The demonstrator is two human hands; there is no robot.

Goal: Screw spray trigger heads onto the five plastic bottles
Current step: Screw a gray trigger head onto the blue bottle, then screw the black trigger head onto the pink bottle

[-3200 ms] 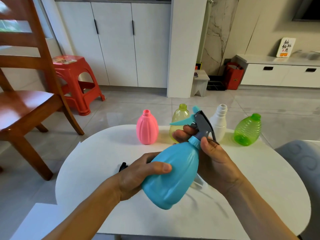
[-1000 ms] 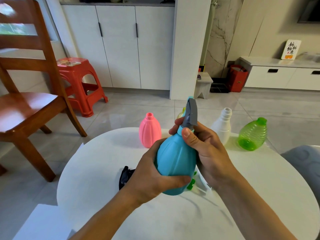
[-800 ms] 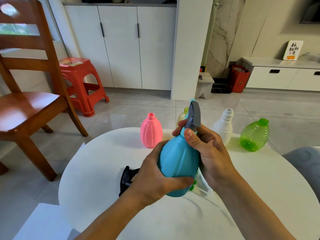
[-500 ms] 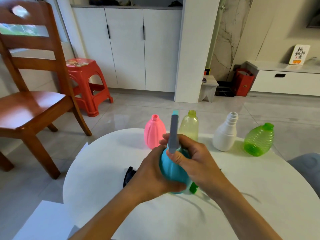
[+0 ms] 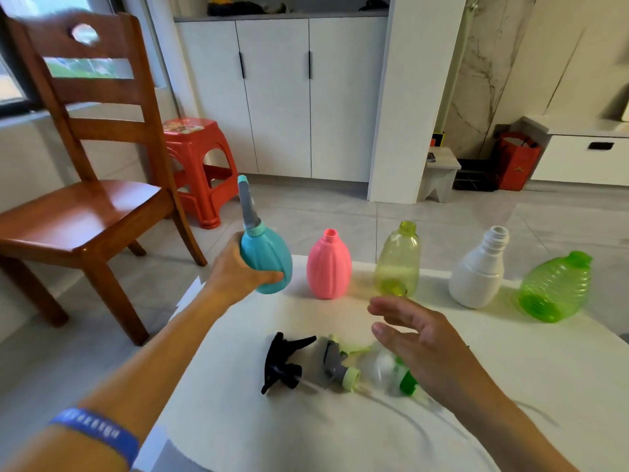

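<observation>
My left hand (image 5: 235, 274) grips the blue bottle (image 5: 267, 264) with a grey trigger head (image 5: 246, 207) on its neck, at the table's far left end beside the pink bottle (image 5: 328, 265). To the right stand the yellow-green bottle (image 5: 398, 260) and the white bottle (image 5: 480, 272), both with bare necks. The green bottle (image 5: 554, 289) lies tilted at the far right. My right hand (image 5: 422, 345) hovers open over the loose heads: a black one (image 5: 282, 364), a grey and lime one (image 5: 337, 364), and a white and green one (image 5: 391, 373) partly hidden by the hand.
The white round table (image 5: 306, 434) carries everything. A wooden chair (image 5: 85, 185) stands close at the left, with a red plastic stool (image 5: 200, 158) behind it. White cabinets and a pillar line the back wall.
My left hand has carried the blue bottle with its head away to the far left, next to the pink bottle. My right hand has let go and now hovers open over the loose heads.
</observation>
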